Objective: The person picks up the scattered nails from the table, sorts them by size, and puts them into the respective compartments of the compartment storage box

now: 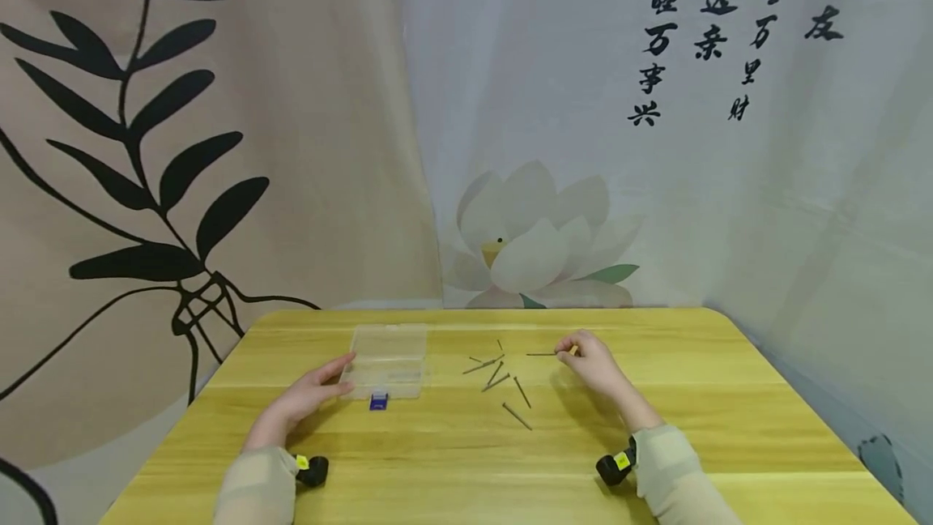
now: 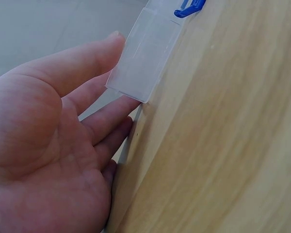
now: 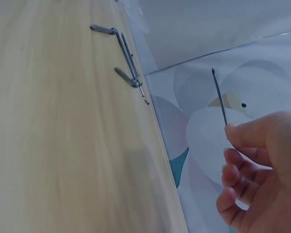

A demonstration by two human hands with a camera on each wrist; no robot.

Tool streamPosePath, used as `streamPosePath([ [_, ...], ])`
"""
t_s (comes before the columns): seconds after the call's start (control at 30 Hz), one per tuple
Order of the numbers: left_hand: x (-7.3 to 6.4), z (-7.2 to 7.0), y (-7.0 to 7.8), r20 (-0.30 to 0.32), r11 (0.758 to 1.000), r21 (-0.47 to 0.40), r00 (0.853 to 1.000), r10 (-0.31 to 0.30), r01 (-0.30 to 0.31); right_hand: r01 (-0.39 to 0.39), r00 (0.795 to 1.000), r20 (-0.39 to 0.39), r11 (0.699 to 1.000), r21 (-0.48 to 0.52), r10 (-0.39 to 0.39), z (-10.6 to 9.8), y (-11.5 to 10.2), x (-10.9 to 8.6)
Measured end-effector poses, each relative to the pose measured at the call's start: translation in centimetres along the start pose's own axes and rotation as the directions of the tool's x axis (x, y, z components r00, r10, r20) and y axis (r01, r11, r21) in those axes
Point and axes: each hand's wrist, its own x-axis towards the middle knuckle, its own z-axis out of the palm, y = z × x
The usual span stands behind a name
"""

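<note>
My left hand [image 1: 312, 389] rests at the left side of a clear plastic box [image 1: 386, 379] that has a blue latch [image 1: 378, 402] at its front. In the left wrist view the thumb lies at the box's upper edge, and the extended fingers reach behind its corner, their tips partly hidden. Over the right part of the table, my right hand [image 1: 590, 363] pinches a thin dark nail [image 3: 219, 97] between thumb and forefinger. The nail sticks out to the left, with its tip clear of the fingers. The other fingers curl loosely below.
Several loose nails [image 1: 517, 416] of different lengths lie scattered between the box and my right hand. The wooden table [image 1: 437, 476] ends at the back before a printed curtain [image 1: 328, 144]. Each wrist carries a small black camera [image 1: 615, 467].
</note>
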Motion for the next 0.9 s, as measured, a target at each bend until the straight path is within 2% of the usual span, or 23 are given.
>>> streamPosePath([
  [0.13,0.0,0.1,-0.1,0.003,1.000,-0.007,1.000,-0.005,0.005,0.006,1.000,0.005,1.000,0.002,-0.006,0.5,-0.7,0.5],
  [0.3,0.0,0.0,-0.1,-0.002,1.000,-0.014,1.000,-0.006,0.006,0.063,0.998,0.015,0.998,-0.013,-0.063,1.6,-1.8,1.8],
  [0.4,0.1,0.0,-0.1,-0.005,1.000,-0.018,1.000,-0.003,0.003,0.095,0.995,0.041,0.995,-0.017,-0.094,2.7,-2.4,2.6],
  [0.9,0.1,0.0,-0.4,-0.021,1.000,-0.008,1.000,-0.008,0.008,0.142,0.980,0.148,0.989,-0.040,-0.135,8.5,-6.6,5.3],
])
